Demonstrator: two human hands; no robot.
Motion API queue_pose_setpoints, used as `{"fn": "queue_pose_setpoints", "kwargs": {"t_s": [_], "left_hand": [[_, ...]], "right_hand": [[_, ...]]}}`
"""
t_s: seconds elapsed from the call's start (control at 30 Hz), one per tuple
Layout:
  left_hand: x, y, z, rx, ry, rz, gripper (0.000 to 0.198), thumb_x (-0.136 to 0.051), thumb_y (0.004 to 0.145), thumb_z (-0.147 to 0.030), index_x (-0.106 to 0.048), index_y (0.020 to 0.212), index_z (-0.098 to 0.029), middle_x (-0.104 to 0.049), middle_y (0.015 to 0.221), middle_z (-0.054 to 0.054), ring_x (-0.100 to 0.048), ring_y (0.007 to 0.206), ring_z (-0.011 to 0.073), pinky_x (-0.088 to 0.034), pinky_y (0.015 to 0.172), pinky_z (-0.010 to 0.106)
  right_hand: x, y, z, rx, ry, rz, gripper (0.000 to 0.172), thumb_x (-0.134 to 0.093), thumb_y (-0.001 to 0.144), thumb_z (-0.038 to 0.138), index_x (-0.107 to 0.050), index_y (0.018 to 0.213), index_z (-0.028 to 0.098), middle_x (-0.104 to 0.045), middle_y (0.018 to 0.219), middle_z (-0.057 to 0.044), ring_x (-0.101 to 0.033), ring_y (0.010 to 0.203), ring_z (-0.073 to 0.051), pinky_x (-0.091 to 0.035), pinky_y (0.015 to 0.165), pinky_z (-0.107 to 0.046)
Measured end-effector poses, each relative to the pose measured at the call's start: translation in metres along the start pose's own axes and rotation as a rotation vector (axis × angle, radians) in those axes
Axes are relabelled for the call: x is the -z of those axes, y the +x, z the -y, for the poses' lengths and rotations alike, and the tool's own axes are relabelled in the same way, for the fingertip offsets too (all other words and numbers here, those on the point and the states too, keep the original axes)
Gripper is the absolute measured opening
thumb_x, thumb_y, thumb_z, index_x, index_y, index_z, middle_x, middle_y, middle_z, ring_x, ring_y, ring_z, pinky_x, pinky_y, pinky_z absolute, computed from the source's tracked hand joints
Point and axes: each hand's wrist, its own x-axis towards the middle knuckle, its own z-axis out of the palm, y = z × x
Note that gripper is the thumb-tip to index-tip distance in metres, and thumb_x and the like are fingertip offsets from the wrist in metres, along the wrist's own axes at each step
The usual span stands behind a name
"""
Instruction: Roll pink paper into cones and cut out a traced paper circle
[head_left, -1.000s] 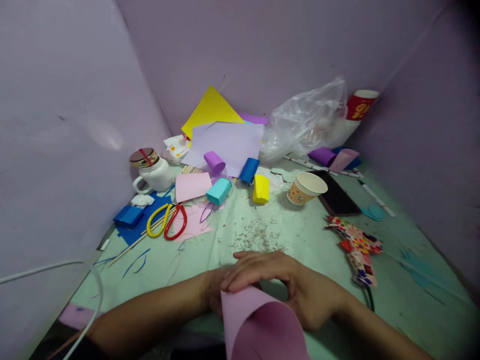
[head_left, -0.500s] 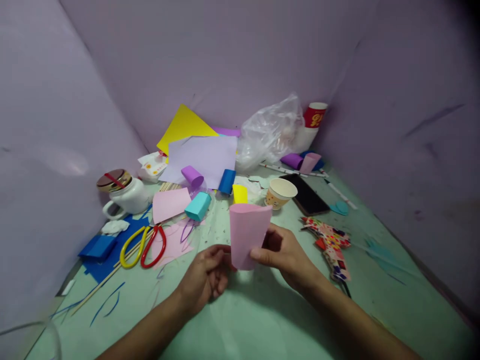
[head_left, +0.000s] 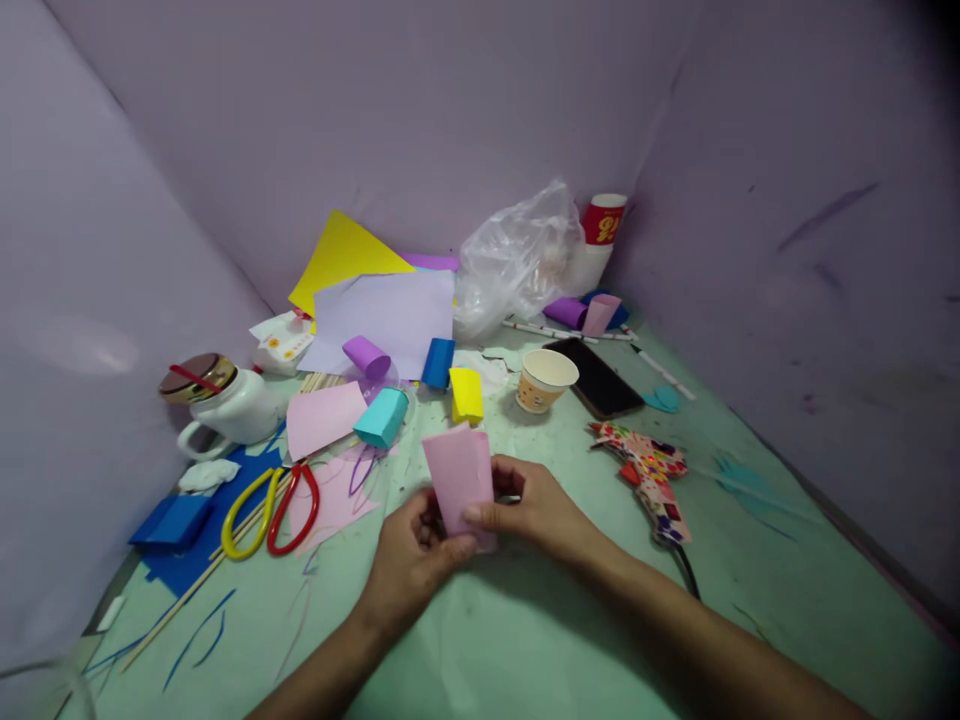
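Observation:
Both of my hands hold a rolled pink paper (head_left: pixel 461 480) upright over the green table (head_left: pixel 525 640). My left hand (head_left: pixel 409 565) grips its lower left edge with curled fingers. From the right side my right hand (head_left: pixel 536 505) wraps around it, thumb across the front. The roll is narrow and looks flattened. Just beyond it lie small finished paper rolls: yellow (head_left: pixel 466 394), teal (head_left: pixel 381 418), blue (head_left: pixel 437 362) and purple (head_left: pixel 366 356).
Yellow-and-red scissors (head_left: pixel 266 508) and thin sticks lie left. A white jar (head_left: pixel 221 400), paper sheets (head_left: pixel 382 320), plastic bag (head_left: pixel 514 260), paper cup (head_left: pixel 545 379), phone (head_left: pixel 596 376) and patterned glue gun (head_left: pixel 649 470) crowd the back and right. Purple walls enclose the table.
The pink paper was close under the camera, then lifted up as a wide curl in my right hand. Now both hands have closed on it and rolled it narrower, lower toward the table.

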Motion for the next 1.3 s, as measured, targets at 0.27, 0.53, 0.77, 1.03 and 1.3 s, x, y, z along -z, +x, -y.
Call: {"fn": "queue_pose_setpoints", "kwargs": {"t_s": [0.27, 0.53, 0.77, 1.03, 1.3], "left_hand": [[-0.004, -0.002, -0.009, 0.172, -0.103, 0.055, 0.037, -0.069, 0.070, -0.046, -0.059, 0.084, -0.013, -0.048, 0.054, -0.005, -0.034, 0.039, 0.0026, -0.021, 0.035, 0.015], [0.000, -0.003, -0.010, 0.087, -0.154, -0.234, 0.029, -0.072, 0.065, -0.038, -0.052, 0.072, -0.018, -0.039, 0.040, -0.011, -0.028, 0.034, 0.0027, -0.016, 0.033, 0.015], [0.008, -0.004, -0.005, 0.060, -0.096, -0.294, 0.029, -0.076, 0.057, -0.032, -0.052, 0.056, -0.016, -0.036, 0.037, -0.010, -0.025, 0.034, 0.0022, -0.015, 0.035, 0.017], [0.008, -0.010, -0.012, -0.020, 0.036, -0.257, 0.045, -0.063, 0.072, -0.040, -0.038, 0.042, -0.017, -0.031, 0.040, -0.007, -0.023, 0.040, 0.0045, -0.014, 0.039, 0.021], [0.002, -0.005, -0.003, 0.027, 0.029, -0.201, 0.029, -0.067, 0.072, -0.043, -0.050, 0.075, -0.020, -0.040, 0.046, -0.010, -0.029, 0.036, 0.0045, -0.020, 0.034, 0.017]], "right_hand": [[0.006, 0.006, -0.007, -0.296, 0.275, 0.076, 0.038, -0.075, 0.062, 0.034, -0.066, 0.088, 0.008, -0.067, 0.080, -0.011, -0.062, 0.065, -0.017, -0.052, 0.059, -0.029], [0.004, 0.005, -0.005, -0.311, 0.325, 0.100, 0.033, -0.075, 0.061, 0.032, -0.066, 0.084, 0.009, -0.065, 0.075, -0.007, -0.060, 0.061, -0.014, -0.050, 0.055, -0.025], [0.004, 0.007, -0.011, -0.183, 0.239, 0.054, 0.053, -0.084, 0.050, 0.033, -0.066, 0.094, 0.010, -0.066, 0.087, -0.010, -0.060, 0.072, -0.018, -0.049, 0.066, -0.032], [0.008, 0.011, -0.013, -0.138, 0.171, 0.033, 0.055, -0.084, 0.049, 0.034, -0.066, 0.094, 0.009, -0.066, 0.087, -0.011, -0.059, 0.072, -0.018, -0.046, 0.065, -0.031], [0.006, 0.008, -0.012, -0.143, 0.161, 0.018, 0.054, -0.083, 0.051, 0.039, -0.066, 0.093, 0.011, -0.066, 0.083, -0.010, -0.060, 0.068, -0.018, -0.047, 0.060, -0.031]]}}
